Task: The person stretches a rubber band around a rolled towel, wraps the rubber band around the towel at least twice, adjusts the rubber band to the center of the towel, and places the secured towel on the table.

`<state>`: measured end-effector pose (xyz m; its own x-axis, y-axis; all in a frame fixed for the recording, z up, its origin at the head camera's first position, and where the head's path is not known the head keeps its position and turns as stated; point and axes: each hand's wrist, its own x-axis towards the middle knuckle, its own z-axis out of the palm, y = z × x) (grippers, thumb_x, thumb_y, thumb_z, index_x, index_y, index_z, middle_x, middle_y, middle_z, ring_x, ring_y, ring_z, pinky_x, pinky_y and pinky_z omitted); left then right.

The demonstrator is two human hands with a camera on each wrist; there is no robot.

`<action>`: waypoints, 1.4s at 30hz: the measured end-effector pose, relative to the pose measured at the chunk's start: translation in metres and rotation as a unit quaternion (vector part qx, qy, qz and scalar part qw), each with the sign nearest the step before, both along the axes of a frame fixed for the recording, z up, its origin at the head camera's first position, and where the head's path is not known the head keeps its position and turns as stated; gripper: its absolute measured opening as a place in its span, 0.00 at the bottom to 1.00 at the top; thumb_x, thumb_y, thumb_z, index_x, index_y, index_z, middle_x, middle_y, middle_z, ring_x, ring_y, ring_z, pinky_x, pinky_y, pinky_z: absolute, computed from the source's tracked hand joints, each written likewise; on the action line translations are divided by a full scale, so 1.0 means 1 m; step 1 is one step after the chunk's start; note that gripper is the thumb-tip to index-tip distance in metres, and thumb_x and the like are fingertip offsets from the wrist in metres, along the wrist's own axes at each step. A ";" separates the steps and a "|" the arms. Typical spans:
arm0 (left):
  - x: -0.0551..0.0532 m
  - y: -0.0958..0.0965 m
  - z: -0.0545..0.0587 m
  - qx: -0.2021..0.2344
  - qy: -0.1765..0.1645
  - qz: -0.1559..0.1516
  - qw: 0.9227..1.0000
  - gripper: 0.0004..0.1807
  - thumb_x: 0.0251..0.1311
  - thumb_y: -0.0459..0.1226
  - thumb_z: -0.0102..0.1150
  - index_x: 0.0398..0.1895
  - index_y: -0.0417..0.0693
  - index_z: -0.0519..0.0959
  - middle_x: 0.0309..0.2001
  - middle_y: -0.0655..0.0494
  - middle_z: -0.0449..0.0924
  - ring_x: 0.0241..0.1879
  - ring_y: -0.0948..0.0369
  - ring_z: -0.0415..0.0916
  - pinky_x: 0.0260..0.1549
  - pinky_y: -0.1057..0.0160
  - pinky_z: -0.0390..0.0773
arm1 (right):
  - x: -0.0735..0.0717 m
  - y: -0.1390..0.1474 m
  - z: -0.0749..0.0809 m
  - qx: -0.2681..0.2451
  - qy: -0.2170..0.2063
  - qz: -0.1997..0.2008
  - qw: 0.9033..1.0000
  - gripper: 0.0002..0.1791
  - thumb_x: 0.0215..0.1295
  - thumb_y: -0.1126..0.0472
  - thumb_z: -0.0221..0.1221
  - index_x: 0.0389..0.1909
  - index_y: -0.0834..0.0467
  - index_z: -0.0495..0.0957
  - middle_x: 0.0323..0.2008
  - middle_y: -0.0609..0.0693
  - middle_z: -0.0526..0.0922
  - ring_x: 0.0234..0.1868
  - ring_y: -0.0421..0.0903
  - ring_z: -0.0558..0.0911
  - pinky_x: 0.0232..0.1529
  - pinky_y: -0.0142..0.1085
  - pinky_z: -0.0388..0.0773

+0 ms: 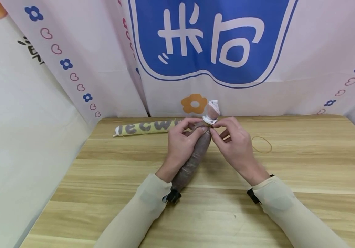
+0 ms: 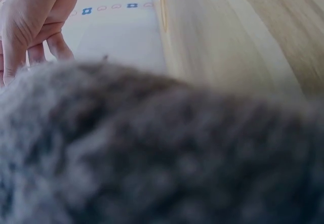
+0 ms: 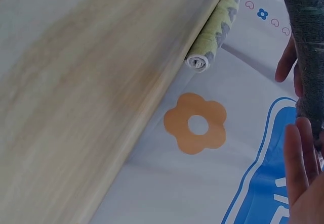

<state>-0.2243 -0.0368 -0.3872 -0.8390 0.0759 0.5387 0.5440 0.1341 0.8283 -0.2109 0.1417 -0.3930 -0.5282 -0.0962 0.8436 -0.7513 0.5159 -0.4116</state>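
Note:
A long grey-brown rolled towel slants up from the table between both hands, with a narrowed neck and a white-edged tip. My left hand grips it just below the neck, thumb across the front. On the other side my right hand pinches a thin yellowish rubber band at the neck between thumb and forefinger. Blurred grey towel cloth fills most of the left wrist view. In the right wrist view the towel runs down the right edge, fingers on both sides.
A yellow rolled towel with grey letters lies at the table's back edge, left of the hands. A loose rubber band lies right of the right hand. Behind the wooden table hangs a printed sheet.

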 end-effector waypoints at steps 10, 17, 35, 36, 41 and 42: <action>0.000 -0.001 0.001 -0.014 0.010 -0.002 1.000 0.09 0.68 0.31 0.69 0.50 0.42 0.87 0.39 0.53 0.85 0.30 0.61 0.81 0.29 0.64 0.83 | 0.005 0.000 0.006 -0.036 -0.078 0.045 0.995 0.12 0.63 0.76 0.70 0.46 0.66 0.83 0.43 0.57 0.82 0.21 0.43 0.83 0.22 0.30 0.80; 0.000 -0.001 0.001 -0.032 0.025 -0.002 0.999 0.09 0.68 0.31 0.69 0.50 0.44 0.88 0.37 0.52 0.86 0.26 0.61 0.80 0.26 0.63 0.81 | 0.008 0.000 0.013 -0.084 -0.207 0.094 0.970 0.09 0.66 0.77 0.67 0.45 0.66 0.82 0.44 0.57 0.79 0.21 0.44 0.82 0.20 0.34 0.82; 0.001 0.000 0.001 -0.024 0.018 -0.005 1.000 0.08 0.72 0.33 0.67 0.50 0.42 0.88 0.45 0.54 0.89 0.35 0.61 0.82 0.32 0.64 0.82 | 0.008 0.009 0.020 -0.125 -0.336 0.149 0.921 0.13 0.70 0.71 0.68 0.53 0.65 0.82 0.52 0.56 0.76 0.27 0.49 0.85 0.27 0.44 0.87; 0.001 0.000 0.001 -0.026 0.014 -0.003 1.000 0.08 0.72 0.33 0.66 0.50 0.42 0.88 0.46 0.55 0.89 0.36 0.62 0.82 0.33 0.64 0.82 | 0.007 0.010 0.020 -0.113 -0.336 0.148 0.923 0.13 0.69 0.70 0.69 0.52 0.65 0.82 0.52 0.55 0.76 0.27 0.49 0.85 0.27 0.44 0.87; 0.001 0.000 -0.001 -0.030 -0.001 -0.001 1.000 0.08 0.72 0.33 0.67 0.50 0.43 0.89 0.44 0.56 0.89 0.37 0.62 0.81 0.32 0.64 0.80 | 0.003 0.013 0.018 -0.070 -0.326 0.140 0.933 0.10 0.69 0.70 0.69 0.48 0.63 0.83 0.51 0.55 0.76 0.28 0.50 0.85 0.26 0.42 0.86; 0.001 0.000 -0.001 -0.030 -0.002 -0.001 1.000 0.08 0.72 0.33 0.67 0.50 0.43 0.89 0.43 0.56 0.89 0.37 0.62 0.81 0.32 0.64 0.79 | 0.003 0.013 0.017 -0.063 -0.322 0.138 0.934 0.09 0.69 0.70 0.69 0.47 0.63 0.82 0.50 0.55 0.76 0.28 0.50 0.85 0.26 0.42 0.86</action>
<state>-0.2235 -0.0371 -0.3884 -0.8409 0.1100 0.5298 0.5411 0.1833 0.8208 -0.2076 0.1543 -0.3755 -0.9003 -0.2251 0.3724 -0.4235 0.2560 -0.8690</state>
